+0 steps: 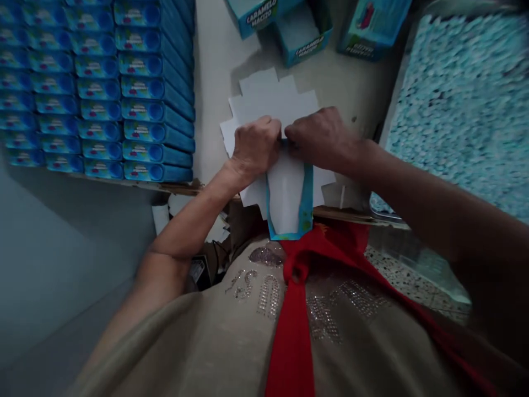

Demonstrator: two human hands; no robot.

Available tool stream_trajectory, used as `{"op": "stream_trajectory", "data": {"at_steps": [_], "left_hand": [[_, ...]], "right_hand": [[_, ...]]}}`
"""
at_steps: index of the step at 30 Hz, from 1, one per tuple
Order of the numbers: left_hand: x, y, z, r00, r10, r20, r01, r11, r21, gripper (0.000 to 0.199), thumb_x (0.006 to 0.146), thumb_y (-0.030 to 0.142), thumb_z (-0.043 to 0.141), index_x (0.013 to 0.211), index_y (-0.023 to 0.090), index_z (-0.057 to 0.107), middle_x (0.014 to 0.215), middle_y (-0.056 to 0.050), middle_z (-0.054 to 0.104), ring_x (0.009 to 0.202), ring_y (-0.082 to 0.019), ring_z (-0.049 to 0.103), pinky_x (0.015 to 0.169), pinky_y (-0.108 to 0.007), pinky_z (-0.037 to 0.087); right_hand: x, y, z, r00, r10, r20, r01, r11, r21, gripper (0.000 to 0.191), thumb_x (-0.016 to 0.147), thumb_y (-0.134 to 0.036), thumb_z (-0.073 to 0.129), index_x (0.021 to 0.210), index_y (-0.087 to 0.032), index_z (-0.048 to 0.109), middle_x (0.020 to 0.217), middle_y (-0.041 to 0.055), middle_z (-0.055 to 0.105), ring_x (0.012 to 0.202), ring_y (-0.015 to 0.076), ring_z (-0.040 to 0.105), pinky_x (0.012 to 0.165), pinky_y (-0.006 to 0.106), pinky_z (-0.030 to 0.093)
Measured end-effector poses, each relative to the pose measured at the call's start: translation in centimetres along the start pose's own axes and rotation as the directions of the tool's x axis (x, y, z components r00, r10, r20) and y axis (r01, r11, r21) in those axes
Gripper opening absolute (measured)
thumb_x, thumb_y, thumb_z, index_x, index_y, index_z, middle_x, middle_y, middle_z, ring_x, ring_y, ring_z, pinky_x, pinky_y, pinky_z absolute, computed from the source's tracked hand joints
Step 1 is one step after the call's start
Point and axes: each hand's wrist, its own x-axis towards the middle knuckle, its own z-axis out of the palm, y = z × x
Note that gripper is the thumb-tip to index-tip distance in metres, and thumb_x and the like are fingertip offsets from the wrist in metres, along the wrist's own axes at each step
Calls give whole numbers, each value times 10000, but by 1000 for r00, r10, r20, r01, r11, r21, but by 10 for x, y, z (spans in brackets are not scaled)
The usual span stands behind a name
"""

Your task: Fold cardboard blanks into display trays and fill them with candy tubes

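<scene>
Looking down past a beige shirt [231, 325] and a red apron [291, 336] to a pale work table [212, 71]. At left, a tall block of blue boxes [99, 88] in tight columns, printed ends toward the shirt. At right, a shallow tray [395, 113] full of small pale-blue and white pieces [458, 110]. In the middle, a pile of white cardboard blanks [264, 94] with stepped edges. Beyond the pile, an open blue box marked "CARAMELO MACIZO" [309, 51], with other blue boxes [374, 27] on both sides. On top of the blanks, straight ahead of the body, one blue carton [286, 193], pale surface upward between blue sides. Lengthwise from the fingers back toward the shirt, with the near end out past the table's edge, close by the apron. Left hand [256, 143] at the far left corner, right hand [318, 138] at the far right corner, knuckles up and almost together, neither clearly nearer. Fingers of both curled narrow, closed on the carton's far end; exact pinch hidden beneath the knuckles in dim light, so hard to tell.
</scene>
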Motion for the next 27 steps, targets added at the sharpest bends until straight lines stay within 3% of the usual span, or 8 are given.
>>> {"op": "stream_trajectory", "data": {"at_steps": [3,5,8,11,15,18,21,27], "left_hand": [[-18,-6,-21,998,41,-41,-41,999,12,186,1016,373,680,1133,231,703,1235,-107,693,1258,-359,640,1078,-509,499],[-36,-14,-31,986,168,-10,-168,986,-13,289,993,489,723,1154,251,699,1297,-96,671,1379,-377,579,1143,-556,469],[-56,-29,-24,885,444,145,-437,896,-76,304,942,519,791,1078,263,698,1263,-76,687,1408,-354,562,1192,-573,451],[-59,-36,3,787,600,142,-596,799,-75,189,959,399,791,1031,271,671,1200,-68,701,1344,-317,588,1231,-578,430],[-43,-27,28,758,652,16,-652,758,-7,199,988,366,751,1122,266,644,1246,-92,658,1276,-308,592,1222,-599,433],[-34,-17,33,707,701,99,-707,695,129,138,1047,350,648,1074,215,659,1125,-117,679,1124,-296,627,1025,-483,518],[-32,-13,36,714,691,112,-695,678,239,185,1067,265,565,940,193,678,915,-102,682,937,-266,625,831,-400,483],[-28,-16,34,684,727,48,-725,673,145,327,1065,417,622,854,181,704,847,-85,697,841,-236,632,781,-376,489]], "right_hand": [[16,-6,-19,985,-28,169,74,958,-279,238,1024,-123,525,1005,-76,757,1094,188,784,1056,289,732,871,418,493],[33,-8,-33,977,-94,192,153,933,-326,276,1021,-94,501,1036,-53,773,1121,187,781,1109,302,725,882,419,482],[59,-11,-44,957,-234,172,278,910,-309,299,980,-67,525,1091,-73,803,1158,180,782,1159,329,714,910,432,489],[73,-15,-38,953,-260,158,295,914,-277,294,958,-65,550,1058,-131,819,1146,135,796,1146,297,718,934,393,512],[75,-8,-28,970,-212,117,232,952,-199,230,949,-159,647,1084,-208,827,1098,55,795,1048,220,706,913,323,498],[72,3,-27,973,-202,109,218,963,-157,185,937,-220,706,1079,-214,824,1093,42,783,1005,210,690,870,310,462],[74,10,-24,974,-206,90,217,968,-126,117,938,-208,713,1009,-213,806,1102,42,773,981,209,684,814,305,416],[88,11,-15,931,-328,163,353,923,-157,89,935,-146,693,935,-197,766,1066,74,778,972,227,671,795,321,379]]}}
